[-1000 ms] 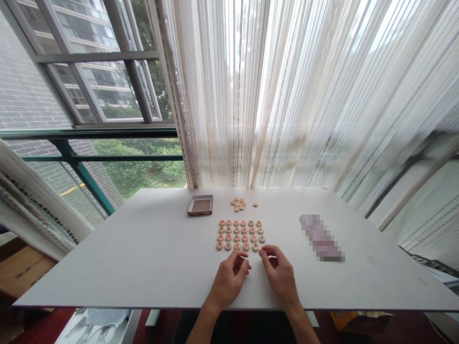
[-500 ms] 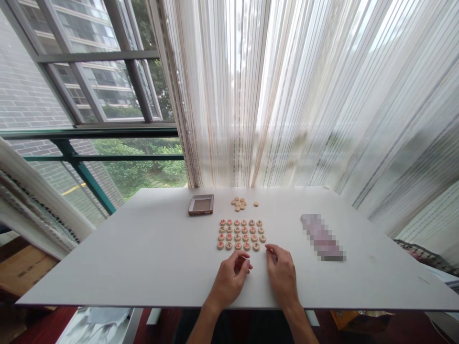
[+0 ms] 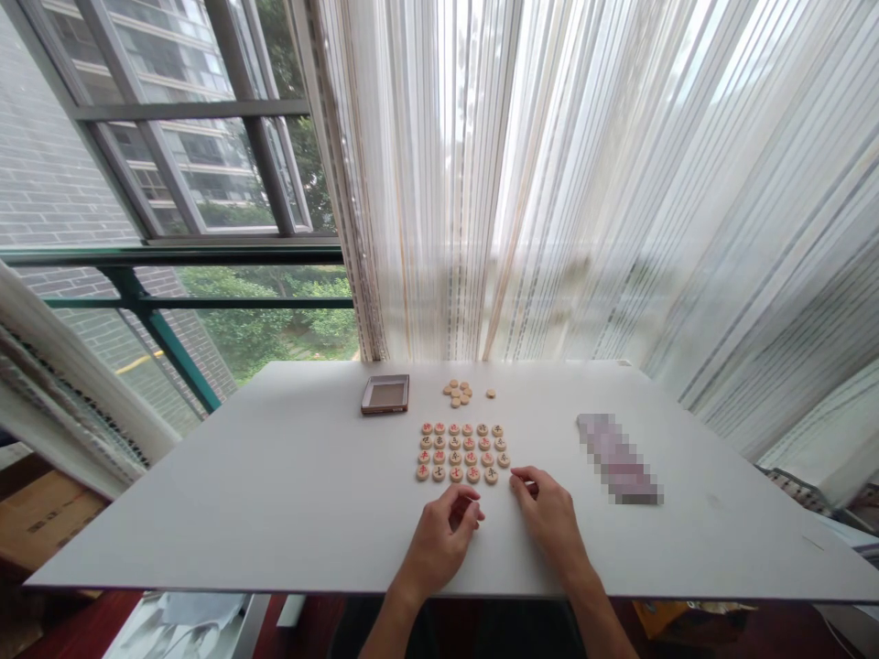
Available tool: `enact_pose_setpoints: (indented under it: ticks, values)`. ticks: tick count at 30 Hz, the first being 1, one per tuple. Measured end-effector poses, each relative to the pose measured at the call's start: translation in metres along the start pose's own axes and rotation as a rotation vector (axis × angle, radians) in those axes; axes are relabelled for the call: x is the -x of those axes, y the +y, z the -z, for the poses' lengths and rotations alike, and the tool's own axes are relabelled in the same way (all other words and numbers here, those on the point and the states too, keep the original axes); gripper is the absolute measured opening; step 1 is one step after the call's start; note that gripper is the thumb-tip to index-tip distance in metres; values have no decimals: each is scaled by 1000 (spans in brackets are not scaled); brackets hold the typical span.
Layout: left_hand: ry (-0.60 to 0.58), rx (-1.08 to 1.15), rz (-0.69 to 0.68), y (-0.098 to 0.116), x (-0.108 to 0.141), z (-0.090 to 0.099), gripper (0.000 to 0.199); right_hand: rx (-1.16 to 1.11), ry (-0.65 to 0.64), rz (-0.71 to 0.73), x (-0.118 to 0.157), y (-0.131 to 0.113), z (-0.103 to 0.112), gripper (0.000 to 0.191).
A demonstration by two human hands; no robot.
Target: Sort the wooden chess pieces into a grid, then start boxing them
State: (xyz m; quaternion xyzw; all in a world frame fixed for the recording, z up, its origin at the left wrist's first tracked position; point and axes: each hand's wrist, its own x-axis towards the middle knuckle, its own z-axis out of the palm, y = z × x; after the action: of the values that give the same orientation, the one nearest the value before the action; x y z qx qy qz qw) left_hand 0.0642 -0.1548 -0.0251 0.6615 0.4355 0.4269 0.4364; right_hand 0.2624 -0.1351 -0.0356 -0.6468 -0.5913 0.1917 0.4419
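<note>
Round wooden xiangqi pieces [image 3: 454, 443] lie face up in four rows, with red and black characters. The front row ends at a black-marked piece [image 3: 491, 476]. Just right of that piece, my right hand [image 3: 546, 503] rests with fingertips and thumb drawn together; whatever they hold, if anything, is hidden. My left hand [image 3: 443, 531] is in front of the front row, its fingers loosely curled, with a gap between thumb and forefinger and nothing visible in it. Behind the rows sits a small cluster of blank-topped pieces [image 3: 456, 394], and one lone piece [image 3: 490, 394] lies to its right.
A shallow open box [image 3: 385, 394] stands on the white table [image 3: 275, 494] at the back left. A blurred pinkish item [image 3: 622, 462] lies to the right. Curtains [image 3: 439, 183] and a window border the table's far edge.
My right hand has turned slightly, its wrist and forearm shifting right while the fingertips stay near the row's end. My left hand and the pieces hold their places; the view tilts a little.
</note>
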Motion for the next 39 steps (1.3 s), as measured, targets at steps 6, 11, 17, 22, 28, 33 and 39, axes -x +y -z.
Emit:
enact_pose_setpoints:
  ticks: [6, 11, 17, 22, 28, 33, 39]
  values:
    - [-2, 3, -2, 0, 0, 0, 20, 4, 3, 28, -7, 2, -1, 20]
    - [-10, 4, 5, 1, 0, 1, 19, -18, 35, 49, 0, 3, -3, 24]
    - [-22, 14, 0, 0, 3, 1, 20, 15, -61, 188, 1, 6, 0, 16]
    - [-74, 105, -1, 8, -13, 11, 23, 67, -18, 214, 1, 4, -4, 13]
    - [12, -69, -146, 29, -86, 43, 28, 95, 39, 200, 2, 2, -7, 11]
    - [18, -252, -162, 22, -153, 63, 23, 74, 38, 202, 3, 1, -6, 14]
    - [-18, -498, -107, -4, -197, 81, 18, 69, 55, 195, 4, 0, -6, 13]
